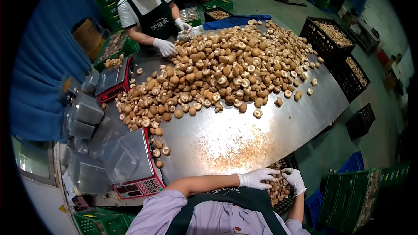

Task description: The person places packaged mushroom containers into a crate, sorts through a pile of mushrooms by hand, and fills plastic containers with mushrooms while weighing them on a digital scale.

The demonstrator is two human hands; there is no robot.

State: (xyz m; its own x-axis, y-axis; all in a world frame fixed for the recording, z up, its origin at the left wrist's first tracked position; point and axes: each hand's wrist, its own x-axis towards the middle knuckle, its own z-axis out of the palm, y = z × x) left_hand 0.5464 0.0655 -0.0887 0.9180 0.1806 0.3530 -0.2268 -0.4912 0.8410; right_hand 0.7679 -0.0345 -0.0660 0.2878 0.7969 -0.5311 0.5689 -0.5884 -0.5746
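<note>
Both of my hands wear white gloves and are at a black crate (291,162) of mushrooms by the table's near edge. My left hand (260,178) reaches over the crate's left side, its fingers on or just above the mushrooms (278,188). At the right side, my right hand (294,180) has its fingers bent over the same mushrooms. Whether either hand grips one is too small to tell. A big heap of brown mushrooms (226,63) covers the far part of the metal table (187,143).
Across the table a gloved co-worker (152,17) touches the heap's edge. Red scales (143,182) and clear plastic trays (85,119) line the left side. Black crates (326,39) of mushrooms stand at the right, and green crates (348,198) at the lower right.
</note>
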